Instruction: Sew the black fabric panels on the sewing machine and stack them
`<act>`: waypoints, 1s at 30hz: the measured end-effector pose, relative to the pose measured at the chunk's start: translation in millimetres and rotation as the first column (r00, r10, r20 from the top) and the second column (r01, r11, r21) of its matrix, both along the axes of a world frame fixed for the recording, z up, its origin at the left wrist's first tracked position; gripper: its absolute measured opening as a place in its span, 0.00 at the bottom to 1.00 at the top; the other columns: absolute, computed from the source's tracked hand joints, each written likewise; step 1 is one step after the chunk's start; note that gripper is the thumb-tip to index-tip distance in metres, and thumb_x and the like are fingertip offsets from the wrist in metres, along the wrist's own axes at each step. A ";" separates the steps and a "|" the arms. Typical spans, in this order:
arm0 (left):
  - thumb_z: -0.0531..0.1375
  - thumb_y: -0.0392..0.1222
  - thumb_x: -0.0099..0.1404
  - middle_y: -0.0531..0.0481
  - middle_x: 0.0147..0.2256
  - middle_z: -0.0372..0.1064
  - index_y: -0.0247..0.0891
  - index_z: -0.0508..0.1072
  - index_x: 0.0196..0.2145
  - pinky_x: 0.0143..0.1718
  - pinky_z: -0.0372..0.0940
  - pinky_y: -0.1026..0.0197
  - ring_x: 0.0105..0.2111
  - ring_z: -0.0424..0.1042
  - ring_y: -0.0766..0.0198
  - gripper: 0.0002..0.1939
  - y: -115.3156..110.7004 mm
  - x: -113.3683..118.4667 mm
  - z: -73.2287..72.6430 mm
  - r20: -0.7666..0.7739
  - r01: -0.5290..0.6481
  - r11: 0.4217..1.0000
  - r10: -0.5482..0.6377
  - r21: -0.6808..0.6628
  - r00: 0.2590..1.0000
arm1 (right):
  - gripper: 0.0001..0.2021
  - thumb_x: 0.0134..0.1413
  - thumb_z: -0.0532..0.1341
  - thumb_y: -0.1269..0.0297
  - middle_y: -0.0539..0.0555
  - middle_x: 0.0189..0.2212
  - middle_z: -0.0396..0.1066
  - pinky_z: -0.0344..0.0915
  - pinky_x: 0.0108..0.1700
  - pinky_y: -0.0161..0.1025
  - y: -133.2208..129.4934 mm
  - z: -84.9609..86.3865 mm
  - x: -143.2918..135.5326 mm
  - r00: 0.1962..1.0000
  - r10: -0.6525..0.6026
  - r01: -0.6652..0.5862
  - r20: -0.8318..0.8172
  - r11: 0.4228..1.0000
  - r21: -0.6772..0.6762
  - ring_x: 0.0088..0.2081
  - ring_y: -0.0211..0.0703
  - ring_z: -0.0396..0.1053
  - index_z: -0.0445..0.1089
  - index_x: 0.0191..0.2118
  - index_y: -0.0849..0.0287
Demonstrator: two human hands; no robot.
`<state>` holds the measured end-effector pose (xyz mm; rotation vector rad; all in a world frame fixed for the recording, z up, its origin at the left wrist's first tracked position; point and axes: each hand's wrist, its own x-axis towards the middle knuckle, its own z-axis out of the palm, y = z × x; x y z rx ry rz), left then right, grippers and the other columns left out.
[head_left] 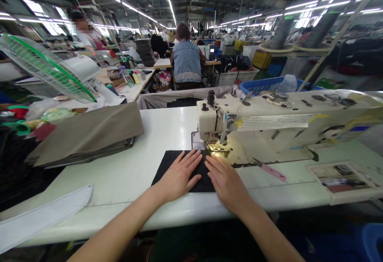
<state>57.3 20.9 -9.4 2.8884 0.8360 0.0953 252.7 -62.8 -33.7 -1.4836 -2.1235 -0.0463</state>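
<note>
A piece of black fabric point(167, 166) lies flat on the pale sewing table, its far right edge at the needle area of the sewing machine point(254, 114). My left hand point(182, 174) rests on the fabric with fingers stretched out and thumb apart. At the fabric's right edge lies my right hand point(226, 180), fingers extended and pointing toward the presser foot. A small lamp glow lights the metal plate point(220, 149) just beyond the fingertips. Pink thread snips point(271, 170) sit to the right of my right hand.
A stack of olive-grey fabric pieces point(89, 134) lies at left, near a tilted fan point(50, 66). A white strip point(48, 216) crosses the front left edge. A tray of small tools point(344, 180) is at right. Ahead, a person in a denim vest point(187, 60) sits facing away.
</note>
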 end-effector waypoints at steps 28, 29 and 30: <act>0.49 0.49 0.76 0.51 0.71 0.44 0.52 0.53 0.69 0.68 0.43 0.40 0.71 0.42 0.52 0.26 11.5 0.7 1.4 0.025 0.043 0.999 -0.042 -0.029 0.999 | 0.23 0.62 0.59 0.64 0.61 0.62 0.66 0.61 0.64 0.57 -9.7 -9.1 10.9 0.996 -0.090 0.089 -0.004 0.991 -0.096 0.64 0.55 0.62 0.66 0.62 0.63; 0.49 0.49 0.76 0.51 0.71 0.43 0.52 0.53 0.70 0.68 0.43 0.40 0.71 0.42 0.52 0.26 11.4 0.5 1.2 0.021 0.043 0.999 -0.042 -0.029 0.999 | 0.23 0.62 0.59 0.65 0.61 0.62 0.66 0.61 0.64 0.57 -9.8 -9.2 10.8 0.996 -0.089 0.089 0.000 0.991 -0.096 0.64 0.55 0.62 0.66 0.62 0.64; 0.49 0.49 0.76 0.51 0.71 0.43 0.52 0.53 0.70 0.69 0.43 0.40 0.71 0.42 0.52 0.26 11.3 0.4 1.1 0.018 0.041 0.999 -0.040 -0.028 0.999 | 0.23 0.62 0.59 0.65 0.61 0.62 0.66 0.61 0.64 0.57 -10.0 -9.3 10.6 0.996 -0.089 0.088 0.001 0.992 -0.095 0.64 0.55 0.62 0.66 0.62 0.64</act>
